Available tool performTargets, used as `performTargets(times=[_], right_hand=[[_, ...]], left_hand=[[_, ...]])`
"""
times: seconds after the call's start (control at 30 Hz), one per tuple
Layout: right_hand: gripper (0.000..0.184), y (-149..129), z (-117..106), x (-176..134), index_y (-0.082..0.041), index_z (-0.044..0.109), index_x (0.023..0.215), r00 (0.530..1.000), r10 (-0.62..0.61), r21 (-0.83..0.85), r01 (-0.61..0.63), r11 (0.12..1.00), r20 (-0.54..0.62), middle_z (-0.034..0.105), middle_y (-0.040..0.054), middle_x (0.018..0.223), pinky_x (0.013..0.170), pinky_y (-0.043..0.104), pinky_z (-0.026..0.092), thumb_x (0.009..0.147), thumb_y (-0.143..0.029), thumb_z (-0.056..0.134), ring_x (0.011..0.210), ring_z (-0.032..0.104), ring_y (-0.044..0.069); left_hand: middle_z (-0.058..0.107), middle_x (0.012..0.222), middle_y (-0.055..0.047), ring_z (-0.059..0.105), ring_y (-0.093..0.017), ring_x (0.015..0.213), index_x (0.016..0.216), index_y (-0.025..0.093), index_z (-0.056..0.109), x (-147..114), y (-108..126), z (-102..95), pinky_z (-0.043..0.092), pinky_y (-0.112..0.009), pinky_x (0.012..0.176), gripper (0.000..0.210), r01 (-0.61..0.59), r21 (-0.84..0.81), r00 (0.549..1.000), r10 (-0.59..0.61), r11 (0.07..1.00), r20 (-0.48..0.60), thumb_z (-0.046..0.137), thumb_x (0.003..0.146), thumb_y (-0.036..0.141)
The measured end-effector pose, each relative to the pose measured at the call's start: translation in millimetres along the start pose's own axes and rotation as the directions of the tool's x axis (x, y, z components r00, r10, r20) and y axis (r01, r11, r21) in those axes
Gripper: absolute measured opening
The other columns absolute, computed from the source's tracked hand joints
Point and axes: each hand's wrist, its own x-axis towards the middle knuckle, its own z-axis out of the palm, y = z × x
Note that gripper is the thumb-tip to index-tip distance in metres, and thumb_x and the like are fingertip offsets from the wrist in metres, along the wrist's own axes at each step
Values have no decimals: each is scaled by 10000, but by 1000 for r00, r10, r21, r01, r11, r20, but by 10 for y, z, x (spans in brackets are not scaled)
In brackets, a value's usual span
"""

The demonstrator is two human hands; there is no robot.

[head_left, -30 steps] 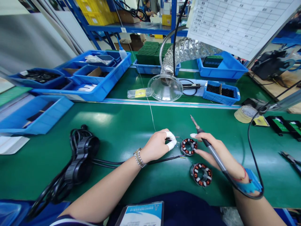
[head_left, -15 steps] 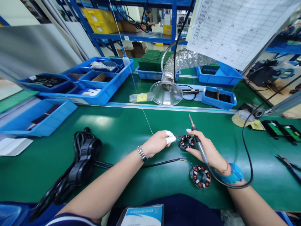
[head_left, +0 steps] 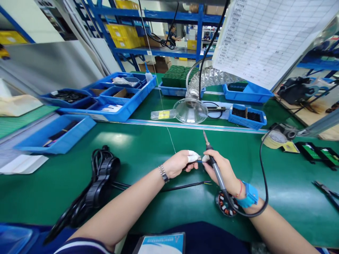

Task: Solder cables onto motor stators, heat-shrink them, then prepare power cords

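Note:
My right hand [head_left: 225, 171] is closed round the grey handle of a soldering iron [head_left: 217, 173], whose tip points up and away from me. Its thumb and fingertips meet my left hand [head_left: 181, 164], where a short blue wire [head_left: 198, 161] spans the gap. White covers wrap fingertips on both hands. A thin solder wire [head_left: 171, 135] hangs from above and runs into my closed left hand. The stator near my right fingers is almost wholly hidden. A second stator [head_left: 224, 204], with copper windings, lies below my right wrist, partly behind the iron's cord.
A coiled black power cable [head_left: 102, 180] lies at left, its stripped end [head_left: 206, 182] below my hands. A fume funnel [head_left: 192, 111] stands ahead. Blue trays [head_left: 127, 114] line the back left. Pliers [head_left: 327, 192] lie at right, and a paper form [head_left: 272, 42] hangs above.
My right hand has moved left with the soldering iron and now meets my left fingertips. The stator beside it has gone from plain view. The camera view has shifted slightly.

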Motion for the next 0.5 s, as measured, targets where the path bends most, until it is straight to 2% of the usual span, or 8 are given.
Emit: performTargets(times=[0.07,0.13,0.17,0.23,0.27,0.3,0.37,0.5], right_hand=[[313,-12,-18,-7,-225,445,1071,997,74,76,-73,994,-5,586,18,834,695,245,464,778,-140,515,719,572,126],[336,-11,-35,-3,-234,429,1083,990,144,155,-143,978,1,601,7,820,689,244,470,772,-152,525,692,583,121],[345,-7,-39,3,-238,424,1084,984,175,192,-173,966,4,606,1,809,682,242,472,767,-154,531,682,586,118],[359,3,-40,14,-245,421,1076,974,226,256,-221,941,8,613,-9,797,684,242,474,753,-150,543,681,591,116],[363,6,-36,19,-246,420,1070,969,245,285,-238,929,9,615,-13,793,692,245,476,745,-147,549,686,593,117],[366,8,-31,21,-245,420,1064,965,261,311,-251,917,9,616,-15,788,698,249,477,738,-143,552,689,594,117],[370,6,-17,21,-239,418,1057,958,286,352,-271,896,7,613,-16,776,702,257,481,728,-140,556,689,594,119],[378,-13,6,10,-231,413,1055,950,311,398,-285,872,0,606,-15,765,696,260,484,720,-137,561,688,591,119]], left_hand=[[638,756,-69,544,-95,559,921,114,552,-79,33,-82,427,-219,550,218,-29,41,998,27,999,64,528,781,279],[663,897,-94,608,-157,746,1050,138,533,-178,75,-172,455,-281,694,285,-90,241,995,79,966,56,507,805,282],[666,921,-94,610,-179,794,1035,149,549,-225,91,-211,448,-297,725,264,-114,409,992,127,905,-5,497,813,281],[676,876,-86,612,-207,781,919,157,593,-293,103,-260,433,-313,719,187,-63,719,957,246,693,-153,475,824,267],[678,834,-80,613,-214,751,863,159,599,-310,98,-264,427,-317,704,171,-12,807,932,298,590,-204,463,829,256],[676,798,-72,614,-217,726,833,161,593,-317,87,-255,424,-318,692,173,29,848,911,336,529,-241,444,837,248],[671,780,-56,620,-206,724,825,165,574,-304,57,-198,429,-305,689,197,30,843,880,386,536,-277,400,864,250],[650,851,-35,604,-169,791,833,174,570,-228,4,21,439,-272,716,214,-148,756,843,480,638,-240,392,881,281]])
